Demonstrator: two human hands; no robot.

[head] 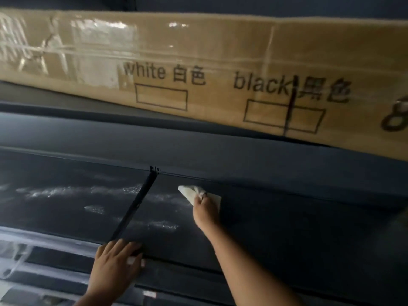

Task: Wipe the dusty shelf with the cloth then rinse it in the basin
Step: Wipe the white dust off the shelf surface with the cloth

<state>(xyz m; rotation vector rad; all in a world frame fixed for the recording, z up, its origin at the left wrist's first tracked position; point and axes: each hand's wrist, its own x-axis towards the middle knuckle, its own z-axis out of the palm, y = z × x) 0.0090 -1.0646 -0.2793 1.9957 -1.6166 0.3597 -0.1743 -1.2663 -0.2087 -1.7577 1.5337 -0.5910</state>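
Now wiping | right hand (204,208) clutches cloth (194,193) mid-shelf (287,228) | left hand (117,259) flat, empty, front edge | risk: dust (66,192) left of seam missed

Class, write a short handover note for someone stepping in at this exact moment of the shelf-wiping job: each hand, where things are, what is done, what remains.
Right hand: holds the white cloth pressed on the dark shelf, just right of the divider.
Left hand: empty, resting flat on the shelf's front edge.
Done: the area right of the cloth looks clean.
Left: pale dust streaks remain to the left of the cloth, on both sides of the divider. Rinsing not yet done; no basin in view.
Cardboard box sits behind.
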